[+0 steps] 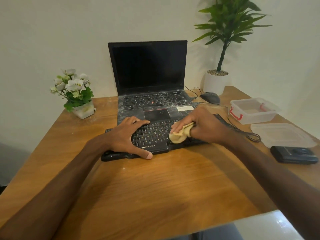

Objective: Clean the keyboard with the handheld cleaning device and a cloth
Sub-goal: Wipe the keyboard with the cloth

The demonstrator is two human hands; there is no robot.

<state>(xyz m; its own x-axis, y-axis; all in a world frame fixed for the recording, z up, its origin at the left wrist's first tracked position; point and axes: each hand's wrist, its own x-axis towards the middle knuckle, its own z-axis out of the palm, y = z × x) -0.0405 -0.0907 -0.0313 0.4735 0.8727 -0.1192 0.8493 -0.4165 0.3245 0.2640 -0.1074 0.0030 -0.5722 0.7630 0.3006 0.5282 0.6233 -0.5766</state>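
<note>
A black external keyboard (152, 137) lies on the wooden table in front of a dusty open laptop (152, 101). My left hand (126, 137) rests flat on the keyboard's left half, fingers spread on the keys and thumb at its front edge. My right hand (199, 125) is closed around a crumpled yellow cloth (180, 134), which presses on the keys at the keyboard's right half. The keyboard's right end is hidden under that hand. A black handheld cleaning device (294, 155) lies on the table at the right, away from both hands.
A black mouse (210, 97) and its cable sit right of the laptop. A clear box with red clips (252, 110) and its lid (284, 134) are at the right edge. A flower pot (83, 110) stands at the left, a tall plant (215, 82) behind.
</note>
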